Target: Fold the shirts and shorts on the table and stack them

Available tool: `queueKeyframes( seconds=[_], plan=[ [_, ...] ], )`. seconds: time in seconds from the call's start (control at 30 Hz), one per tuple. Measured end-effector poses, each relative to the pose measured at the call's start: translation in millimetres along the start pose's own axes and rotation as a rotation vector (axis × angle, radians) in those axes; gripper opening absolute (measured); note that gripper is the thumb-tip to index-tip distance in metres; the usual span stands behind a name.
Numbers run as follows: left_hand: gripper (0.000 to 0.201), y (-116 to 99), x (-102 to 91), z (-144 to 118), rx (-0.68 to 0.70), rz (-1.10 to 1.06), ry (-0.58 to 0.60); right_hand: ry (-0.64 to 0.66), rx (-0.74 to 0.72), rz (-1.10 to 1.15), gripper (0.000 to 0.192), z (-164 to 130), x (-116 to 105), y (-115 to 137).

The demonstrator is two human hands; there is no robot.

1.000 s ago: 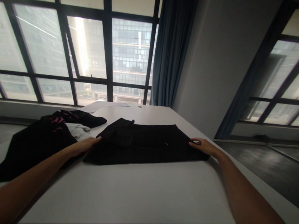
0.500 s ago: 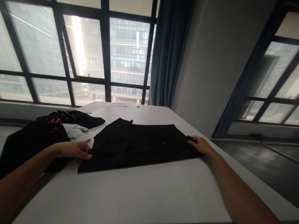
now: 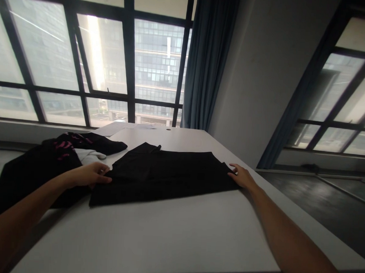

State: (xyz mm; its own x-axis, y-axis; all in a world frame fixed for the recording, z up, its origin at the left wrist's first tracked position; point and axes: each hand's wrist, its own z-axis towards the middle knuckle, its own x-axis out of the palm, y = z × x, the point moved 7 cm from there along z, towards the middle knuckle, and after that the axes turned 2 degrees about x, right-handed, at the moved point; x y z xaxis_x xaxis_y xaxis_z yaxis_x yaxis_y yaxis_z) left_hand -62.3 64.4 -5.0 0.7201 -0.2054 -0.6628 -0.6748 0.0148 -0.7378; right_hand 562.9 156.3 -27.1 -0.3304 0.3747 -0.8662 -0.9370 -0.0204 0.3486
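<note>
The cloth (image 3: 174,172) lies spread on the table (image 3: 165,237); left hand (image 3: 91,174), loosely curled, touches one end; right hand (image 3: 244,178), fingers slightly parted, touches the other; opposite holds probably keep it flat; whether either pinches fabric, I cannot tell.

- Readable lettering: none that I can make out from here.
- Pink print (image 3: 62,149), on the dark garment heap (image 3: 24,173) outward of the left hand (image 3: 96,174): illegible.
- White sheets (image 3: 109,129), well beyond that hand: any writing too small to read.
</note>
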Motion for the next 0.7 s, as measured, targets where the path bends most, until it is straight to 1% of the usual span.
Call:
queueKeyframes(
  seconds=[0.07, 0.13, 0.2, 0.27, 0.33, 0.4, 0.43, 0.47, 0.53, 0.57, 0.6, 0.67, 0.7],
  plan=[
    [0.049, 10, 1.5, 0, -0.078, 0.053, 0.034, 0.046, 0.014, -0.038, 0.048, -1, 4, -3],
    [0.059, 16, 3.0, 3, -0.107, 0.085, 0.003, 0.105, 0.024, -0.043, 0.051, -1, 5, -7],
    [0.071, 16, 5.4, 7, -0.086, 0.111, -0.025, 0.166, 0.035, -0.041, 0.056, -2, 5, -12],
    [0.081, 15, 6.9, 8, -0.064, 0.159, -0.021, 0.201, 0.044, -0.055, 0.059, -3, 3, -17],
    [0.084, 14, 7.3, 6, -0.064, 0.220, 0.015, 0.220, 0.049, -0.090, 0.062, -3, 1, -21],
    [0.083, 12, 5.8, 3, -0.058, 0.294, 0.036, 0.239, 0.062, -0.142, 0.065, -1, 2, -24],
    [0.080, 8, 3.6, 2, -0.044, 0.347, 0.008, 0.242, 0.071, -0.171, 0.065, 0, 2, -26],
    [0.076, 3, 0.4, 0, -0.022, 0.407, -0.054, 0.239, 0.079, -0.198, 0.064, 1, 3, -28],
    [0.066, -15, -2.0, -4, 0.061, 0.521, -0.218, 0.222, 0.092, -0.242, 0.062, 3, 3, -30],
    [0.062, -25, 1.9, -5, 0.125, 0.553, -0.272, 0.215, 0.093, -0.255, 0.061, 4, 4, -31],
    [0.060, -33, 10.0, -6, 0.195, 0.565, -0.285, 0.211, 0.094, -0.260, 0.061, 4, 4, -31],
    [0.060, -43, 33.6, -3, 0.319, 0.565, -0.209, 0.210, 0.095, -0.248, 0.057, 5, 5, -31],
    [0.061, -42, 45.1, 0, 0.345, 0.574, -0.157, 0.211, 0.095, -0.230, 0.055, 5, 5, -31]
  ],
)
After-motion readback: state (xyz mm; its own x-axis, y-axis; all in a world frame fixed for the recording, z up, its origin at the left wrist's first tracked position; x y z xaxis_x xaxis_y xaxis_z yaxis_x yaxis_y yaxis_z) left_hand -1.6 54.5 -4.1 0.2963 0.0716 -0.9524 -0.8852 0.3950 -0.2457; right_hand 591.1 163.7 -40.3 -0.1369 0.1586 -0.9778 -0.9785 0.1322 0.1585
